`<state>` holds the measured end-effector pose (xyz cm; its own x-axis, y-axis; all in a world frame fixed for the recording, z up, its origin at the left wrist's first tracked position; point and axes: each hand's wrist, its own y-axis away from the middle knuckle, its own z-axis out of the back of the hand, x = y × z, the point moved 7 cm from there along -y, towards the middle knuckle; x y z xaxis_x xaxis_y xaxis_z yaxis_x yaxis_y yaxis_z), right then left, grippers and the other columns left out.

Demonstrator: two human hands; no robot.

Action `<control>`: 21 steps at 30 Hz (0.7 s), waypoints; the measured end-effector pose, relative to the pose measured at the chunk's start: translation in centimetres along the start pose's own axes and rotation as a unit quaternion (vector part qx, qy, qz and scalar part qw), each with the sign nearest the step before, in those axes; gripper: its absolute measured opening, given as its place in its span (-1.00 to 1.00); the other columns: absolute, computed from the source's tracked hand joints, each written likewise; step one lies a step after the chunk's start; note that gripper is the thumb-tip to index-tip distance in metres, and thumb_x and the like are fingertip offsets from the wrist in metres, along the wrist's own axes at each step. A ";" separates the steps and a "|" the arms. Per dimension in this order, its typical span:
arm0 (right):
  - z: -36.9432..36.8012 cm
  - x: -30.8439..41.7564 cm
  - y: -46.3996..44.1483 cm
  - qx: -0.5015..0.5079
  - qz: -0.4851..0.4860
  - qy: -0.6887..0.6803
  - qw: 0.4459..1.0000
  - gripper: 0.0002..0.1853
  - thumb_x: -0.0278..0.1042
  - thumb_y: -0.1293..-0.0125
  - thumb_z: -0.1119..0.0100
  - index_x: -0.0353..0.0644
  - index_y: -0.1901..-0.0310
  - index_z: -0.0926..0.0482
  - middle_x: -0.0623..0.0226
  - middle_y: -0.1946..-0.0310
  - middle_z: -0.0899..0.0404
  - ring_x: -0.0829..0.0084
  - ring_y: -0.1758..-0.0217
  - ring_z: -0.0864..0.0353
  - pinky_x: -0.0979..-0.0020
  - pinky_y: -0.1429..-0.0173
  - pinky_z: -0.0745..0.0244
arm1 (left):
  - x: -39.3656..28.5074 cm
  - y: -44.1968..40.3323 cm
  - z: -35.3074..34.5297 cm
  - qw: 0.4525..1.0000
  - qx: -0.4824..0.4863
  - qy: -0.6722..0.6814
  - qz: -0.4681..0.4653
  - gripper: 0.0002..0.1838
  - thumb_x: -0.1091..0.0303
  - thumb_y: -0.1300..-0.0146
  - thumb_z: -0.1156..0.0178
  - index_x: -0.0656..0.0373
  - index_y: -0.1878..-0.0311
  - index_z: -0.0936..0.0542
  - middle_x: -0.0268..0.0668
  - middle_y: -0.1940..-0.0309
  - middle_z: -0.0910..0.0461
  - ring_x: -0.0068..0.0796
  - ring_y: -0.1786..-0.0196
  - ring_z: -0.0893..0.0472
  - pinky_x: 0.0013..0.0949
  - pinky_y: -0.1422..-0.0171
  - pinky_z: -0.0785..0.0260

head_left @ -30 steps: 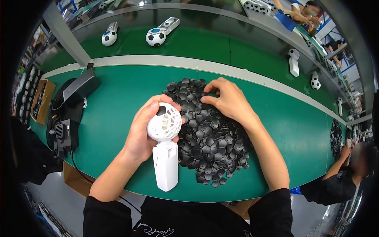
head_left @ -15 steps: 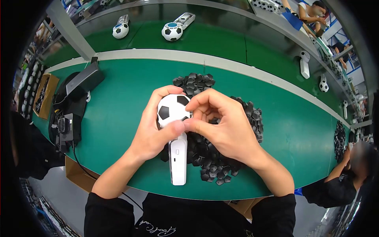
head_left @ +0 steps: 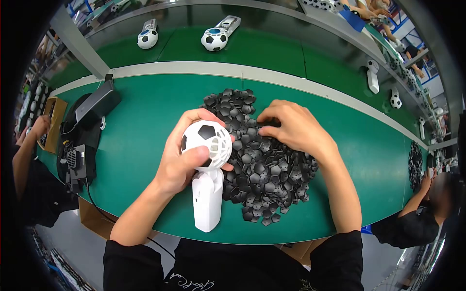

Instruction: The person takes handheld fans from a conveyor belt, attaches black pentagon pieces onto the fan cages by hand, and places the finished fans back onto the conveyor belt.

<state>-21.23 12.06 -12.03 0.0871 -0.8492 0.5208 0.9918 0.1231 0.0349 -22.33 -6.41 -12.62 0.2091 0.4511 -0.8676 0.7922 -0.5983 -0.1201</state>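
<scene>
My left hand (head_left: 182, 150) is wrapped around the round head of a white handheld fan (head_left: 208, 201), thumb across its front. The head has a football pattern, with black pentagons on white and an open grille on its right side. Its white handle points down toward me, tilted slightly. Just right of the fan lies a heap of black pentagon pieces (head_left: 264, 169). My right hand (head_left: 296, 127) reaches into the upper right of this heap, its thumb and forefinger bent and a gap between them. No piece shows clearly in its grasp.
Football-patterned fans (head_left: 215, 40) lie on the dark green surface behind the white rail (head_left: 218, 69). At left are a grey box-shaped device (head_left: 98, 101), a black unit with cables (head_left: 80, 162) and a cardboard box (head_left: 54, 123) with a co-worker's hand. Another person (head_left: 412, 218) sits at right.
My right hand has left the fan and moved right to the heap. My left hand has turned the fan, bringing its grille into view. A co-worker's arm has appeared at left.
</scene>
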 end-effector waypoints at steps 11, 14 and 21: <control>0.4 -0.5 -1.1 -0.047 -0.098 -0.253 0.961 -0.76 -0.40 -0.14 -0.15 -0.35 0.19 -0.63 0.27 0.42 -0.63 0.56 0.37 -0.56 0.51 0.20 -0.45 | 0.7 0.1 1.4 0.993 0.016 0.066 0.096 -0.61 0.06 -0.27 0.05 0.24 0.10 -0.35 0.04 0.16 -0.46 -0.14 0.08 -0.58 -0.23 0.39 -0.63; 0.2 -0.3 -1.3 -0.045 -0.093 -0.279 0.955 -0.76 -0.41 -0.16 -0.13 -0.35 0.18 -0.64 0.31 0.42 -0.63 0.62 0.36 -0.53 0.55 0.22 -0.44 | 0.7 0.1 1.7 0.993 0.011 0.063 0.101 -0.61 0.06 -0.27 0.05 0.24 0.10 -0.35 0.04 0.15 -0.46 -0.15 0.09 -0.58 -0.23 0.40 -0.63; 0.1 -0.4 -1.8 -0.039 -0.126 -0.274 0.953 -0.77 -0.42 -0.14 -0.18 -0.35 0.19 -0.64 0.31 0.42 -0.64 0.63 0.36 -0.54 0.55 0.19 -0.45 | 0.8 -0.1 2.5 0.993 0.009 0.063 0.101 -0.61 0.07 -0.26 0.03 0.23 0.09 -0.35 0.01 0.15 -0.49 -0.20 0.09 -0.60 -0.26 0.39 -0.62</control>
<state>-23.05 12.18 -12.23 -0.1960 -0.4481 0.8723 0.9804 -0.1066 0.1656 -23.62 -7.65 -14.47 0.4342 0.3996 -0.8074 0.7169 -0.6959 0.0411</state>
